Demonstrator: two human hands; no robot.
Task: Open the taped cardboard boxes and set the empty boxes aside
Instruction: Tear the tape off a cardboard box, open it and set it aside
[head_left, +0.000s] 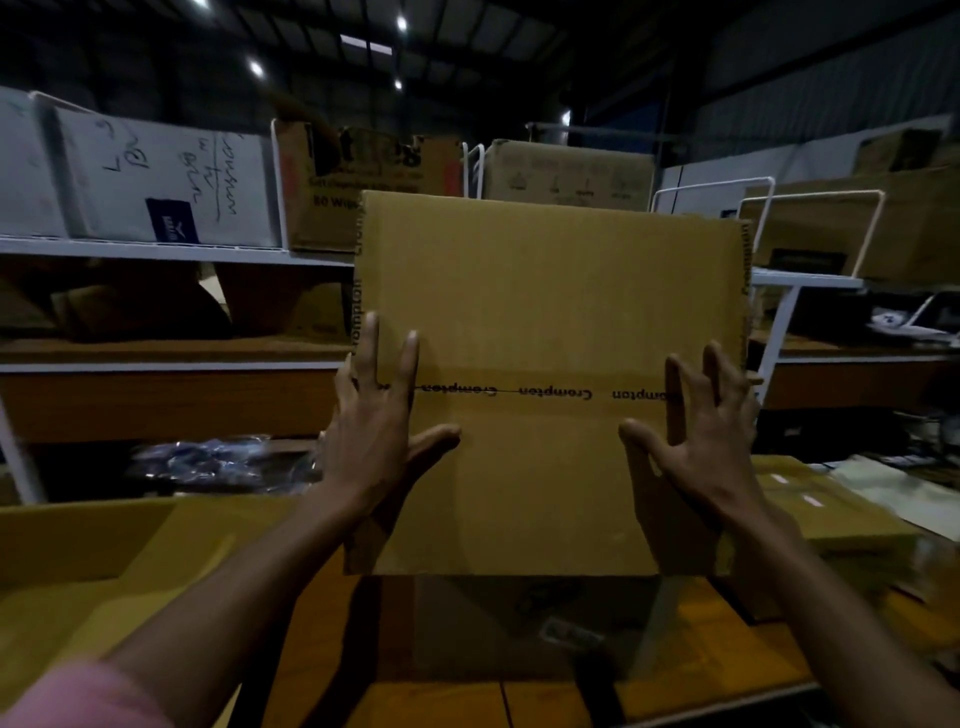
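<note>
A brown cardboard box (545, 301) is held up in front of me, its taped face turned toward me. A strip of printed tape (519, 391) runs across the seam at mid height. My left hand (379, 431) lies flat against the box's left side, fingers straight and spread, thumb pointing inward. At the right side my right hand (696, 431) presses on the box with spread fingers, the outer ones reaching over its right edge. The box's bottom edge hangs above the wooden table (519, 696).
An open yellow-brown box (104, 561) sits at the left on the table, and flat cartons (821, 509) lie at the right. White metal shelves (171, 249) behind hold several cartons and white boxes. A dark box (519, 623) lies below the held one.
</note>
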